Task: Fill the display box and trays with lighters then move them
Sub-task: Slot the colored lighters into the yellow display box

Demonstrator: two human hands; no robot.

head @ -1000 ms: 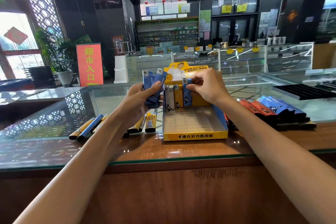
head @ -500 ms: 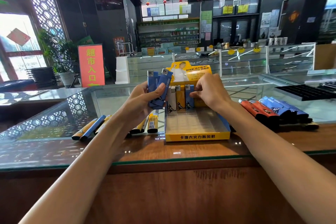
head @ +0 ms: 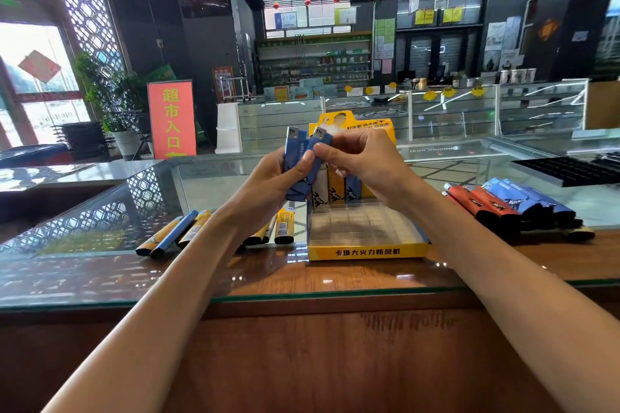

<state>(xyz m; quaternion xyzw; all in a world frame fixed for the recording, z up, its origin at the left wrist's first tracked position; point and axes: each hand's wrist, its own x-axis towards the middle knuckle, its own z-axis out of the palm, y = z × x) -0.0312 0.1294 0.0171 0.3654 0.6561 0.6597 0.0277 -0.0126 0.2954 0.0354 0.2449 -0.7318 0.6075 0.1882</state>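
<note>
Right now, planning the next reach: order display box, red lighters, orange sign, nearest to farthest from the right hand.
1. Display box, just below the right hand.
2. Red lighters, counter right.
3. Orange sign, far back left.

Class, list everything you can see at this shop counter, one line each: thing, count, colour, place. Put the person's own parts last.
glass counter: one, wood-edged, foreground
display box: one, yellow, middle of the counter
standing lighters: three visible, white, yellow, blue, box's back row
held lighters: at least two, blue, above the box
left loose lighters: several, yellow and blue, lying left of the box
right loose lighters: several, red and blue, lying right of the box
tray: one, black, far right
sign: one, orange-red, behind the counter, left
potted plant: one, green, left of the sign
left-hand grip: one, holds the held lighters
right-hand grip: one, pinches one held lighter
</note>
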